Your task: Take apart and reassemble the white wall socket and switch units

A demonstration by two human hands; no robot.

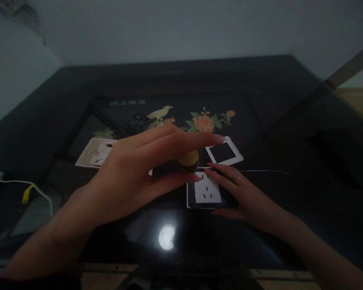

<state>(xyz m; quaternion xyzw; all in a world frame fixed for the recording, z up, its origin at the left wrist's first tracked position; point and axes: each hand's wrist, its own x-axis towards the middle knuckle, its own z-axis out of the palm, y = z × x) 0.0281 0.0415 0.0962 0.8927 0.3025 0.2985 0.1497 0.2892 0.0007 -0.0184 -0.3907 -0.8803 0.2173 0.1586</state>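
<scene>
Between the thumb and index finger of my left hand is the rounded yellow-and-dark handle of what looks like a screwdriver. Its shaft is hidden from me. Below it lies a white wall socket with a dark surround, flat on the table. My right hand grips this socket from the right, fingers on its far edge and thumb by its near edge. A ring is on one finger. Just beyond, a white square cover frame lies near my left index fingertip.
Left of my left hand lies another white socket plate, partly covered by the hand. Behind it is a black plastic part. A white cable with a yellow tag runs at the left. The glossy dark table reflects a light.
</scene>
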